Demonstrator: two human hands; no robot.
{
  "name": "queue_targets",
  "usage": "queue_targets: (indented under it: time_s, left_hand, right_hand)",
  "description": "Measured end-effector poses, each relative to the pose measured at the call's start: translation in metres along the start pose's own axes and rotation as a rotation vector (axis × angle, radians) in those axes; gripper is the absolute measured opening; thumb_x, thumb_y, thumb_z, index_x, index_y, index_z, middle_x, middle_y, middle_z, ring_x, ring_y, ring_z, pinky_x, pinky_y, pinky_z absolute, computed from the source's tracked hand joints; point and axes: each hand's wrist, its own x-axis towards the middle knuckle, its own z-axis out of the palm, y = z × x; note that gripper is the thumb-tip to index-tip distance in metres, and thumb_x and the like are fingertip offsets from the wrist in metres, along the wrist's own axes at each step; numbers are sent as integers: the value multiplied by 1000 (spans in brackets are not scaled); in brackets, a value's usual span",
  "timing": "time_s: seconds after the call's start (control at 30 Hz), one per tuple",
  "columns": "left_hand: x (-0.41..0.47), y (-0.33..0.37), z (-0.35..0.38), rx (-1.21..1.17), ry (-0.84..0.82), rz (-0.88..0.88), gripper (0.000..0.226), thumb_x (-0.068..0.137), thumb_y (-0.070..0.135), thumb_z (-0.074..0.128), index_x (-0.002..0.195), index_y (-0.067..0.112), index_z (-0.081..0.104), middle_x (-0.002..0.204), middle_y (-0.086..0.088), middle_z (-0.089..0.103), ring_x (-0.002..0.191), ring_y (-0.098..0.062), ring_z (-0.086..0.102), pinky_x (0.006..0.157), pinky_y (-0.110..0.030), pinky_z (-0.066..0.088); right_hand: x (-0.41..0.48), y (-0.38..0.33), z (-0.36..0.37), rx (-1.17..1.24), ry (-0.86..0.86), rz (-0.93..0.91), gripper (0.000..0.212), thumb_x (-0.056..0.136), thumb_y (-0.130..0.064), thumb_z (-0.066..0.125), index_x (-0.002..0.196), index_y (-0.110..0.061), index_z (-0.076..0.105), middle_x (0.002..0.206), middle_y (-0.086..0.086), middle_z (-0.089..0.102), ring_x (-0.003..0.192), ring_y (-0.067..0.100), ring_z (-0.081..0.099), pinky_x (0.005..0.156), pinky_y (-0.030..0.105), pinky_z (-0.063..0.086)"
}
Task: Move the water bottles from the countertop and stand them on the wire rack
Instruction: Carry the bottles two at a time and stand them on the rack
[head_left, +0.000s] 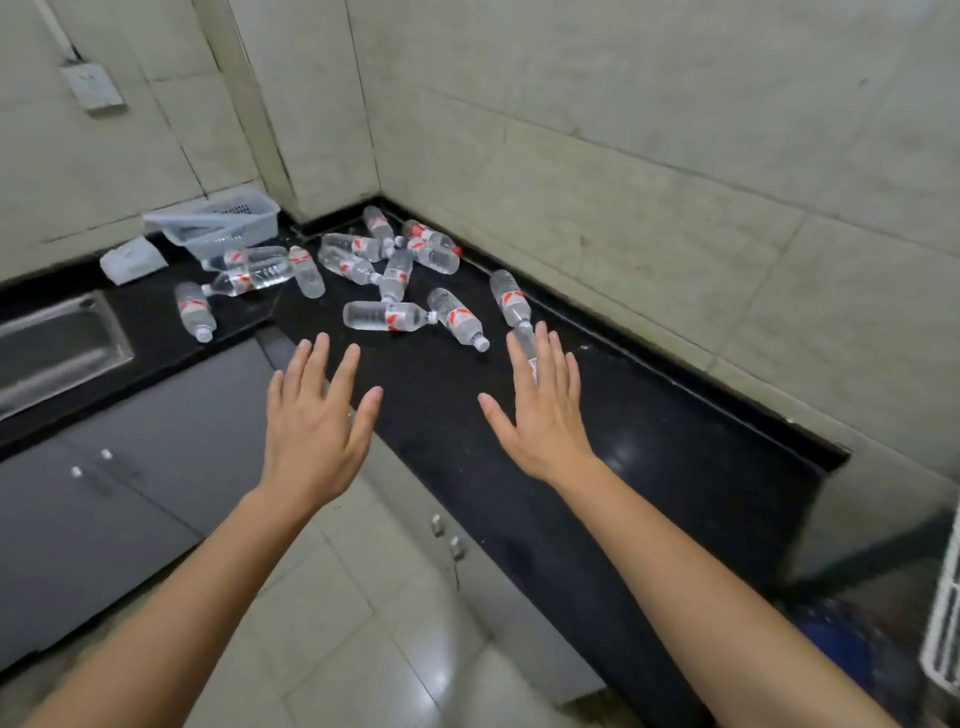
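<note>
Several clear water bottles with red-and-white labels lie on their sides in the corner of the black countertop (649, 457). The nearest ones are a bottle (387, 316) lying crosswise, a bottle (458, 318) angled toward me, and a bottle (511, 300) by the wall. My left hand (317, 421) is spread flat and empty above the counter's front edge. My right hand (543, 410) is also spread and empty, partly covering one more bottle (527, 343) beneath its fingers. A white wire rack (943, 639) shows only as a sliver at the right edge.
Clear plastic baskets (218, 223) are stacked at the back left next to a white packet (132, 260). A steel sink (57, 348) is set in the left counter. Grey cabinet doors (104, 483) and a tiled floor (363, 623) lie below.
</note>
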Motion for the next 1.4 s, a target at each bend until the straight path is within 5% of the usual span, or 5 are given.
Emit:
queue_targets:
  time_s: [0.23,0.6,0.9,1.17,1.4]
  left_hand:
    - [63,-30,53,-49,-85,42,69,101,56,24,154,16,40,163,-17,30,154,-33,21,122,-56,23]
    - [195,-81,151,84,-330,145,75,98,60,16,153,16,42,162,-16,33,153,-33,23,121,-57,25]
    - [279,-116,235,99,-485,206,63,103,49,42,156,15,36,163,-18,29,154,-35,22,122,-57,22]
    - [389,-160,319,149,-712,394,73,99,47,50,159,13,25,166,-18,19,155,-36,13,121,-60,19]
    - [422,-211,376,123,-762,536,71,99,49,51,159,20,28,152,-15,44,137,-42,38,105,-63,36]
  right_hand:
    - [58,9,48,-6,-6,56,75,103,-49,45,162,-15,15,169,19,-1,157,31,-5,123,38,-9]
    - [172,47,150,96,-230,262,73,103,-44,47,161,-14,15,168,20,8,156,36,8,125,52,15]
    - [230,72,199,109,-492,449,76,103,-42,49,162,-16,9,169,17,9,156,34,10,124,47,17]
    - [303,61,238,83,-474,640,79,99,-32,59,161,-13,14,166,18,17,151,36,24,121,46,28]
    - [389,24,306,71,-502,771,85,98,-33,61,161,-11,9,162,20,20,136,42,46,102,50,45]
